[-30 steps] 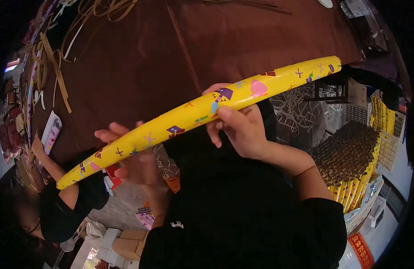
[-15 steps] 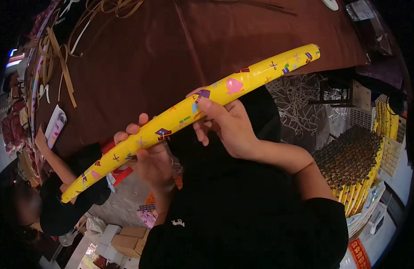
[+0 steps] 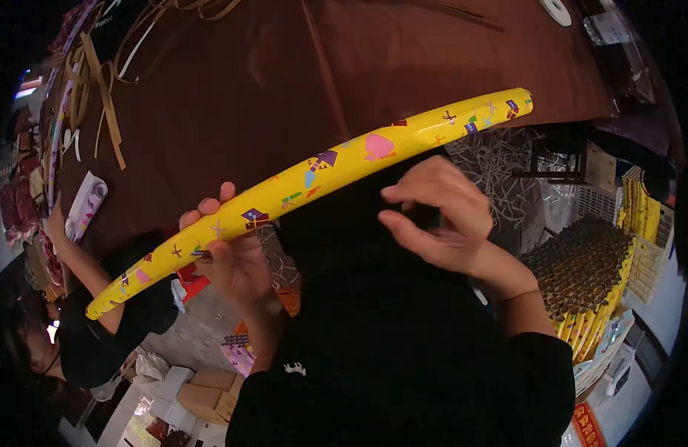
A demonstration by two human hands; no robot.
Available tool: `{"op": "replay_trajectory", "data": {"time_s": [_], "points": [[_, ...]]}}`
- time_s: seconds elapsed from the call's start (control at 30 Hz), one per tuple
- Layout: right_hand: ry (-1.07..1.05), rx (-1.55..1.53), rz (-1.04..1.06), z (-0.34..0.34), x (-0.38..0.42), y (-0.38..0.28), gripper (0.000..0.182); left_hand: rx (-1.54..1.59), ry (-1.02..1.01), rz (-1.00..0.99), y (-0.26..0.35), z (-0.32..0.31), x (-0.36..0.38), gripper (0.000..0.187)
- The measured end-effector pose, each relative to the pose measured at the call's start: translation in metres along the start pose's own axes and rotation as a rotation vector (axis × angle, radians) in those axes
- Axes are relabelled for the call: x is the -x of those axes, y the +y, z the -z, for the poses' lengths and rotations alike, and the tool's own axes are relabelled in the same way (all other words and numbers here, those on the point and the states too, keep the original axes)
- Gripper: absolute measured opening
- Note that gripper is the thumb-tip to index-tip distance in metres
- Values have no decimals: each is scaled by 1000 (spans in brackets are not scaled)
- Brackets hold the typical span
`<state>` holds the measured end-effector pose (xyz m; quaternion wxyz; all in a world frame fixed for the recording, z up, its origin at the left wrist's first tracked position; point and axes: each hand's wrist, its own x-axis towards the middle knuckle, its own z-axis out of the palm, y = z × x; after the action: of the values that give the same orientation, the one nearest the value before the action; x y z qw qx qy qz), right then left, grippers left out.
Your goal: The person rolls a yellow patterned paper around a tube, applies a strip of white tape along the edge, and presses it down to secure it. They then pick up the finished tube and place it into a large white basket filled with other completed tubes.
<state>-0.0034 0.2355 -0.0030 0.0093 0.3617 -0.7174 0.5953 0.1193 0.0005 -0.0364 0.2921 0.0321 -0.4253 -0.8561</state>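
Observation:
A long yellow roll of wrapping paper (image 3: 336, 162), printed with small colourful shapes, slants across the view, its right end higher than its left. My left hand (image 3: 236, 272) is closed around the left part of the roll, thumb on the near side and fingertips showing over the far side. Off the roll and just below its right half, my right hand (image 3: 452, 220) is open, thumb and forefinger curved with a gap between them. Nothing shows in that hand.
A brown-covered table (image 3: 232, 97) spreads ahead, with tan strips (image 3: 102, 97) on its left. A co-worker's arm (image 3: 79, 249) reaches a white-and-pink roll (image 3: 87, 205). On the right, a crate holds many upright yellow rolls (image 3: 582, 261), near heaped white strips (image 3: 500, 171). Cardboard boxes (image 3: 206, 398) stand lower left.
My right hand has let go of the roll and moved to the right, away from it. The roll has shifted slightly left, still in my left hand.

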Motion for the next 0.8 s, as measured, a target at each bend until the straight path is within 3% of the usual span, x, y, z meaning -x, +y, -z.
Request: {"op": "replay_trajectory", "data": {"time_s": [0.1,0.27,0.43,0.53,0.57,0.63,0.8], "points": [[100,393,238,7,-9,8,31,10,-27,-10,-1,3,0,43],[144,444,276,-11,-27,17,31,-21,-158,20,-1,10,-3,41],[99,556,188,0,-22,17,32,5,-134,34,0,14,-3,41],[233,531,24,15,-15,26,24,10,-159,33,-2,16,-6,41],[304,527,-7,19,-12,30,24,24,-16,2,-4,13,-4,41],[436,416,-54,25,-4,37,28,9,0,13,-4,17,-2,42],[457,431,-49,13,-5,33,40,-36,-16,13,-2,24,-4,44]]}}
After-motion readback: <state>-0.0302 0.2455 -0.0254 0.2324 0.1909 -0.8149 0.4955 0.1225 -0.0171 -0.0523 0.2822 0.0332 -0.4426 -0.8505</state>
